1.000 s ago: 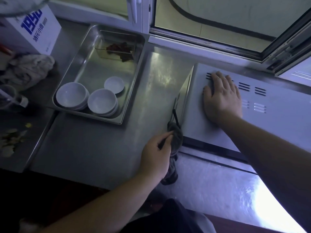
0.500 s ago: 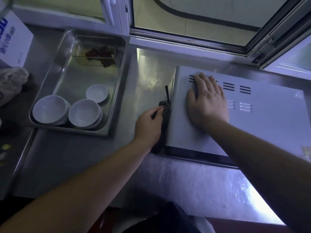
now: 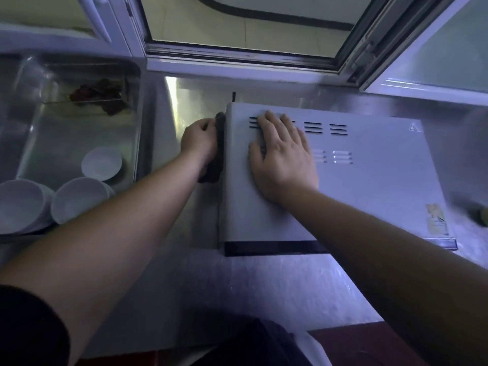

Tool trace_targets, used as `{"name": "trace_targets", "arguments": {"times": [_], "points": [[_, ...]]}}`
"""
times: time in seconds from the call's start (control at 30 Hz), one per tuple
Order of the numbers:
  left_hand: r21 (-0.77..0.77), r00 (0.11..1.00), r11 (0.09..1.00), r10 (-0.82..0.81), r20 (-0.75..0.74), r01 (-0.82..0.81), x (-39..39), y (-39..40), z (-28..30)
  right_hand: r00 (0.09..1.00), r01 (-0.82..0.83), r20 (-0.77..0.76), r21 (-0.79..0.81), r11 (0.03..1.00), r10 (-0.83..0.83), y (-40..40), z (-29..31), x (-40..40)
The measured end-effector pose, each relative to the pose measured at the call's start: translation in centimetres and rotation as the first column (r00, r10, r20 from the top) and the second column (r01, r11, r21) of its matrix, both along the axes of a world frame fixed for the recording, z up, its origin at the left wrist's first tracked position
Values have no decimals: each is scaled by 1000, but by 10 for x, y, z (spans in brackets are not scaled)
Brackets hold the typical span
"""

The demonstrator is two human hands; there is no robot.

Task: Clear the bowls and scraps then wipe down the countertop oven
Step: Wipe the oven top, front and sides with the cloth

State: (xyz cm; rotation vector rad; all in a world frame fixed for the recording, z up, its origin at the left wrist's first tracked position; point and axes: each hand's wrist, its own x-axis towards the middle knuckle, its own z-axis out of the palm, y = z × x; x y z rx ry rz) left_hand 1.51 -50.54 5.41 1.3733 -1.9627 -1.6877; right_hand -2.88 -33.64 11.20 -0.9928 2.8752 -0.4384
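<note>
The white countertop oven [image 3: 369, 186] stands on the steel counter, seen from above. My right hand [image 3: 284, 159] lies flat on its top, fingers straight over the left vent slots. My left hand [image 3: 199, 142] grips a dark cloth [image 3: 215, 167] and holds it against the oven's left side wall, near the back corner. White bowls [image 3: 79, 199] and a small white dish [image 3: 101, 163] sit in a steel tray [image 3: 79, 133] at the left, along with reddish-brown scraps [image 3: 101, 95] in a clear container at its far end.
A window frame [image 3: 237, 62] runs along the back of the steel counter [image 3: 250, 286]. The oven's black cord [image 3: 233, 96] rises behind its back left corner. A worn sticker [image 3: 437, 219] marks the oven's front right top. Something greenish [image 3: 483, 216] lies at the right edge.
My left hand has slid the cloth along the oven's left side from the front corner toward the back. My right hand has stayed flat on the top. The view has shifted right.
</note>
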Motion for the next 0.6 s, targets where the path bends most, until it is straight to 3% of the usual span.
{"name": "trace_targets", "arguments": {"times": [0.27, 0.6], "points": [[84, 998, 996, 39, -55, -34, 29, 23, -2, 1000, 2, 13, 3, 1000, -2, 0, 1, 0], [295, 980, 953, 112, -162, -60, 135, 96, -27, 1000, -10, 14, 16, 1000, 10, 2, 3, 1]]}}
